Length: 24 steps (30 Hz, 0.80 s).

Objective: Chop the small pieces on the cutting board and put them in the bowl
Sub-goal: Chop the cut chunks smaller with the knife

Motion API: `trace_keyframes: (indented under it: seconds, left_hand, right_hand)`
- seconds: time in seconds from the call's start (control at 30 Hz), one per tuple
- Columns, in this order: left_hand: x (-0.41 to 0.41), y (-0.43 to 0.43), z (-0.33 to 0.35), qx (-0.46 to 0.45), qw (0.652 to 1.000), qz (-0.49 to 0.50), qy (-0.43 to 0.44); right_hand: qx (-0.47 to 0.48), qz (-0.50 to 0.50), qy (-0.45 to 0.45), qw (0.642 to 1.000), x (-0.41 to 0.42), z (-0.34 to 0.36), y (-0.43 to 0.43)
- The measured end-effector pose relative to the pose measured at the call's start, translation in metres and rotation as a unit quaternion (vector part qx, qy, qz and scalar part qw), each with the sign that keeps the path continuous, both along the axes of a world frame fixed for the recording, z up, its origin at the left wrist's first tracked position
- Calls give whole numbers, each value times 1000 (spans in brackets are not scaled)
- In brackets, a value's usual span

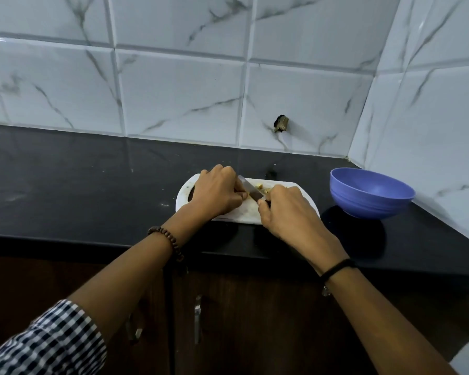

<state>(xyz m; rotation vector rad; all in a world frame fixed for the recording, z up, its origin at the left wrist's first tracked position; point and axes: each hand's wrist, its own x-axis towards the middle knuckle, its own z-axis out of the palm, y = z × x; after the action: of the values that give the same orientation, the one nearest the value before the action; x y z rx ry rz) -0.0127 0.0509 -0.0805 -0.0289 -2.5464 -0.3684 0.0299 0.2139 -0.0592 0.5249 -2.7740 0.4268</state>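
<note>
so this is mid-chop. the cutting board (245, 211) sits on the black counter (92, 185), and the small pieces (263, 188), pale yellowish chunks, lie on its far side just beyond the knife (251, 189). the blue bowl (363, 207) stands to the right of the board, apart from it, and i see nothing in it from this angle.

the right hand (284, 209) is wrapped tight round the knife handle, with the blade pointing away and to the left, low over the board. the left hand (218, 192) rests on the board with fingers curled under, knuckles up and thumb right beside the blade. whether it's pinning a piece underneath i can't tell, since the hand covers that spot.

my take on doing this bit well: the curled claw is the right idea. let the flat of the blade ride against the knuckles and tuck that thumb behind them, because it looks too near the edge for my liking. bits this small roll and skate, so i'd herd them into one heap, anchor the tip on the board and rock the heel down instead of lifting the whole knife. the counter looks glossy and the board could slide, so press down, not sideways.
</note>
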Motion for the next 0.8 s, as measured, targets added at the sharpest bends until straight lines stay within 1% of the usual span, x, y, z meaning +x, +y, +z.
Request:
trace_keyframes:
  seconds: [0.17, 0.3, 0.47, 0.6, 0.7, 0.8]
  left_hand:
    - [1, 1, -1, 1, 1000, 4, 0]
    - [5, 2, -5, -1, 1000, 0, -22]
    - [7, 7, -3, -52, 998, 15, -21]
    - [9, 3, 1, -79, 995, 63, -9]
    - [13, -6, 3, -85, 993, 78, -21]
    - [17, -8, 4, -93, 993, 68, -28]
  right_hand:
    - [18, 18, -37, 999, 11, 0, 2]
    - [42, 23, -30, 998, 21, 10, 9]
    - [52, 30, -51, 997, 33, 16, 35]
    - [61, 33, -58, 996, 44, 22, 48]
    - [51, 35, -61, 996, 46, 26, 54]
    - [5, 29, -43, 999, 45, 25, 60]
